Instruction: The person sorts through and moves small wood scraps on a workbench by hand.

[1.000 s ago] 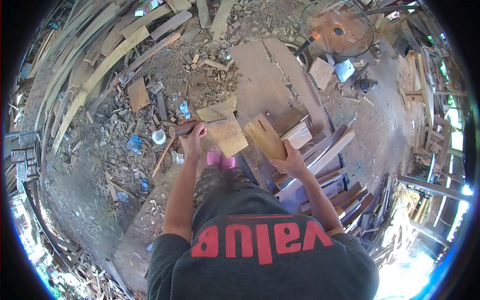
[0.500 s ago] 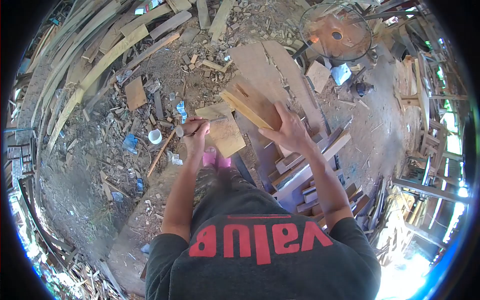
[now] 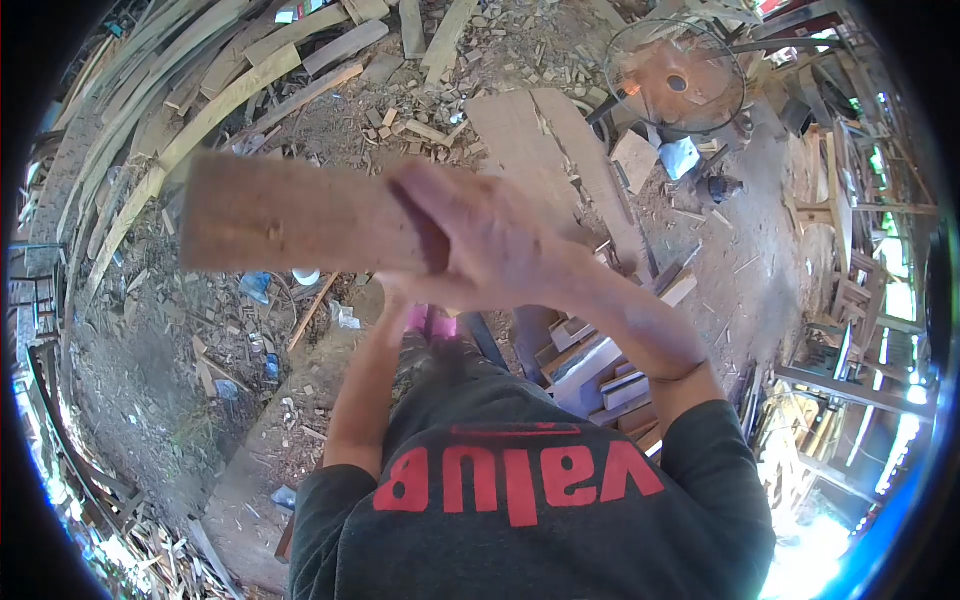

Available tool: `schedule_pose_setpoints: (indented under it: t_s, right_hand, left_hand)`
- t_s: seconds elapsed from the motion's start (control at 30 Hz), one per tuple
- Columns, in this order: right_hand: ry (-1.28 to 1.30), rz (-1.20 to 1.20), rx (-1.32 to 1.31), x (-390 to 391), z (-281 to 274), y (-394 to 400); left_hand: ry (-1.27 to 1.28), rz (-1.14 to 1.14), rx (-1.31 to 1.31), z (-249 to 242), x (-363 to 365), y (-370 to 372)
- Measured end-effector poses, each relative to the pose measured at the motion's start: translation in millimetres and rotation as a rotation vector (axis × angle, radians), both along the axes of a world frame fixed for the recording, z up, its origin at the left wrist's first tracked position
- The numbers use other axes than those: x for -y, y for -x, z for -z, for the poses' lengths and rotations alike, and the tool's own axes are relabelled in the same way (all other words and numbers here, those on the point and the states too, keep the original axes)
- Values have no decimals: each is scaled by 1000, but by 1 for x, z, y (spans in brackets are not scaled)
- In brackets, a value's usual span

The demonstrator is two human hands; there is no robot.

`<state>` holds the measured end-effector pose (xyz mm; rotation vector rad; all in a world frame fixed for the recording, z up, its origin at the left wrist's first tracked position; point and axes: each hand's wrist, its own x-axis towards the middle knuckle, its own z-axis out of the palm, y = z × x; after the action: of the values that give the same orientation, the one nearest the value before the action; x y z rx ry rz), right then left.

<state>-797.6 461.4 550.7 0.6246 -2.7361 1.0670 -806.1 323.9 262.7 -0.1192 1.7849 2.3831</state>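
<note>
My right hand [image 3: 480,235] is closed around one end of a thick wooden board [image 3: 290,215], with the thumb and fingers on opposite edges. The board is raised close to the camera and lies crosswise, its broad brown face turned up. My left hand [image 3: 397,288] is below it; only a little near the wrist shows, and the board and my right hand hide its fingers. Whatever it holds is out of sight.
Offcuts and chips litter the ground around my pink footwear [image 3: 432,320]. Long planks [image 3: 210,125] are heaped at upper left. A flat plank [image 3: 520,125] lies ahead, a round wire-guarded object [image 3: 677,80] stands at upper right, and cut pieces [image 3: 625,385] are stacked at my right.
My right hand has swung the board left and up towards the camera, turning it crosswise. It now covers my left hand, which earlier held a wooden-handled tool with a thin shaft.
</note>
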Motion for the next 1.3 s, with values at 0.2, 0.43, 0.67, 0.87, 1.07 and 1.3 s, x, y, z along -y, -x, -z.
schedule_pose_setpoints:
  t_s: [0.2, 0.43, 0.67, 0.87, 1.07, 1.3]
  right_hand:
    - [-421, -130, 626, -11, 59, 23]
    - [-217, -123, 207, 12, 33, 19]
    - [-440, -85, 639, -10, 47, 23]
    - [-274, 22, 424, -25, 53, 21]
    - [-229, 53, 475, -38, 60, 11]
    - [-245, 71, 455, -44, 55, 6]
  left_hand:
    - [-38, -66, 52, 1, -4, -9]
    - [20, -40, -93, 38, -3, -5]
    - [-129, -8, 321, -14, 13, -15]
    - [-223, -13, 277, -28, 8, -18]
    - [-140, -39, 100, -11, 9, -15]
    - [-50, -4, 12, 3, 7, -9]
